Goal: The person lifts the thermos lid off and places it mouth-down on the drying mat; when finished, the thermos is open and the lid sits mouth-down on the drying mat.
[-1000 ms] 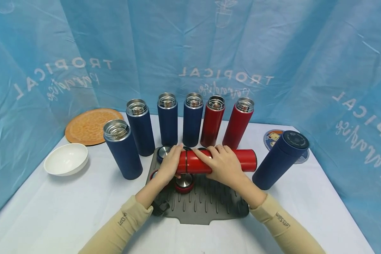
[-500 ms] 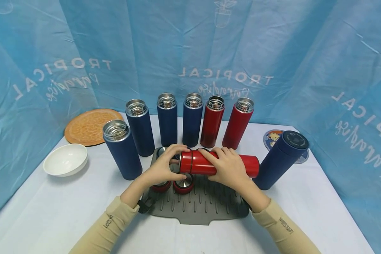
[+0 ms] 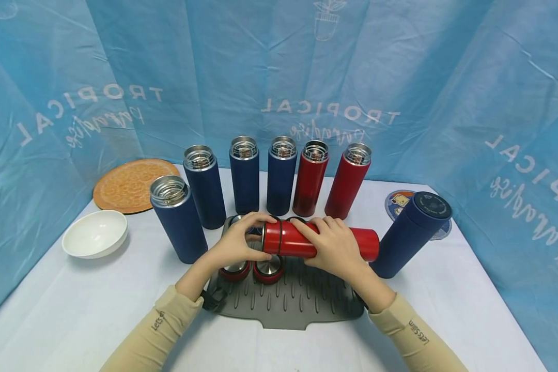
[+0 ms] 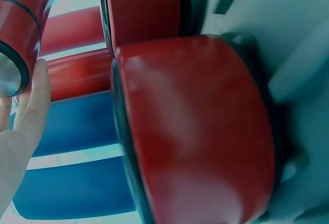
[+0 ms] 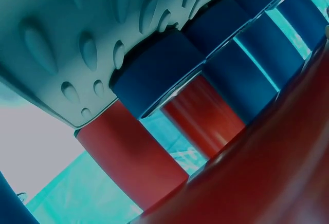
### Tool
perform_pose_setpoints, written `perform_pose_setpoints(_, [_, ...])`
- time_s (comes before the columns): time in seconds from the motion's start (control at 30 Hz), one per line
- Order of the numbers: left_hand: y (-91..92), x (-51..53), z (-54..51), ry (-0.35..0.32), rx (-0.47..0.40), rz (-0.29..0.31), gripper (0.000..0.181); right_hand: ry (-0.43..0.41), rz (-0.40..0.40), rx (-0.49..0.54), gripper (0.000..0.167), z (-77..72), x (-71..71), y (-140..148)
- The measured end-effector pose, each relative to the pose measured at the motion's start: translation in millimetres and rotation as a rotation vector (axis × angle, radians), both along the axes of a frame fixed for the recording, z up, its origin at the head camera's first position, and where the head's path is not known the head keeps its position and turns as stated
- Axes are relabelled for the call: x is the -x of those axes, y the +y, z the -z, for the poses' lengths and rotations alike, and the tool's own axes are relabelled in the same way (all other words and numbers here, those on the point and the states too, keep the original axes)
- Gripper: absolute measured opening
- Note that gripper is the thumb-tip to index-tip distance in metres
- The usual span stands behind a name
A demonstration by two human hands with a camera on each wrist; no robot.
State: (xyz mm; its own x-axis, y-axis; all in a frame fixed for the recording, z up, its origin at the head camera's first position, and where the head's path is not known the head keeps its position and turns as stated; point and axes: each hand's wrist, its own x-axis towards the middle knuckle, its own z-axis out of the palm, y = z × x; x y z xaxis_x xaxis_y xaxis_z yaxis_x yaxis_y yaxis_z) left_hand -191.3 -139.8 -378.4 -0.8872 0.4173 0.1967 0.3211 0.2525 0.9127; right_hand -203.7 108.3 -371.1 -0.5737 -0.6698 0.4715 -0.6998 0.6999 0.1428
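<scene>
A red thermos (image 3: 365, 244) lies sideways above a grey ridged mat (image 3: 285, 312), its lid (image 3: 272, 239) on the left end. My right hand (image 3: 337, 247) grips the body from above. The fingers and thumb of my left hand (image 3: 234, 245) pinch the lid's edge from above and below. In the left wrist view the lid's silver top faces the left palm. Two red lids (image 3: 268, 270) stand on the mat under the left hand. Blue lids (image 5: 159, 70) line the mat's far side, mostly hidden by my hands in the head view.
Open blue thermoses (image 3: 245, 181) and two open red thermoses (image 3: 347, 181) stand behind the mat. One blue thermos (image 3: 406, 237) stands at right, its dark end up, before a round coaster (image 3: 395, 204). A white bowl (image 3: 95, 235) and orange round mat (image 3: 135, 186) lie left.
My left hand has shifted left, from over the lid to its end, uncovering it and a red lid below. The held thermos has moved slightly down. Little differs in the last half second.
</scene>
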Motion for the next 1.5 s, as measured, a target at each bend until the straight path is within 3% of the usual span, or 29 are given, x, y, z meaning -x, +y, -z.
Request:
perform_pose_setpoints(0.6, [-2.9,3.2,-0.8,-0.138,0.001,0.008,0.064,0.024,-0.013,-0.008,0.087,2.0,0.5,1.0])
perform_pose_setpoints(0.87, [1.2,2.8,-3.0,-0.286,-0.043,-0.063,0.077,0.031,-0.014,-0.006,0.087,0.9,-0.2,0.1])
perform_pose_setpoints(1.17, [5.7,4.7,-3.2,-0.320,-0.006,-0.159,0.066,0.035,-0.014,-0.005,0.086,1.6,0.6,-1.4])
perform_pose_setpoints(1.33, [7.6,4.6,-3.5,-0.307,0.095,-0.216,0.060,0.033,-0.016,-0.005,0.086,1.0,0.1,-2.4])
perform_pose_setpoints(1.4, [7.7,4.1,-3.6,-0.302,0.115,-0.205,0.062,0.034,-0.020,-0.004,0.085,0.8,0.1,-2.6])
perform_pose_setpoints(1.5, [5.9,1.9,-4.8,-0.269,0.104,-0.131,0.063,0.040,-0.027,-0.007,0.086,0.7,0.7,-2.4])
